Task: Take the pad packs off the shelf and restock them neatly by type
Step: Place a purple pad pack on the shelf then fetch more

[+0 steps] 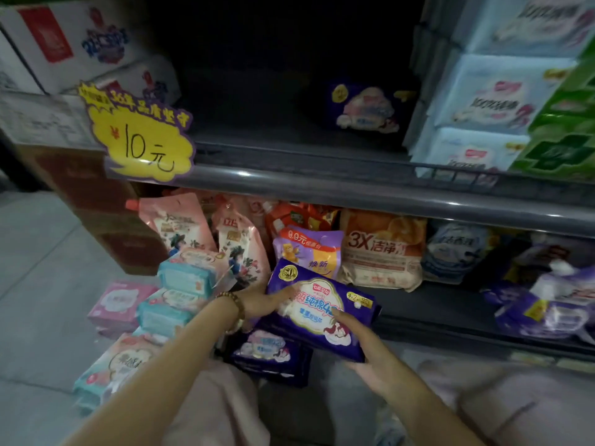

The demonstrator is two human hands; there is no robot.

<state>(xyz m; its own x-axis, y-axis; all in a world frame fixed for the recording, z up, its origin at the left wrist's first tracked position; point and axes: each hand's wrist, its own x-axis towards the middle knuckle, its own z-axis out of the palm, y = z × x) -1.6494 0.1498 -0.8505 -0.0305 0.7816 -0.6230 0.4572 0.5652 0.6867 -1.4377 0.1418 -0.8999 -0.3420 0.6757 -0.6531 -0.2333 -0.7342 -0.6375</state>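
Both hands hold one purple pad pack [318,305] in front of the lower shelf. My left hand [264,302] grips its left edge, and my right hand [357,342] holds its lower right side with the thumb on top. Under it a second purple pack [267,352] lies on the floor. One purple pack [363,107] stands alone deep in the dark middle shelf. Light blue pad packs [492,101] are stacked at that shelf's right. Teal and pink packs [180,284] are piled on the floor at the left.
A yellow price tag [145,136] hangs on the grey shelf rail [322,185]. Refill pouches [380,249] and more purple packs [547,304] fill the lower shelf. Green packs [560,140] sit far right, white boxes [74,43] upper left. My knees are at the bottom.
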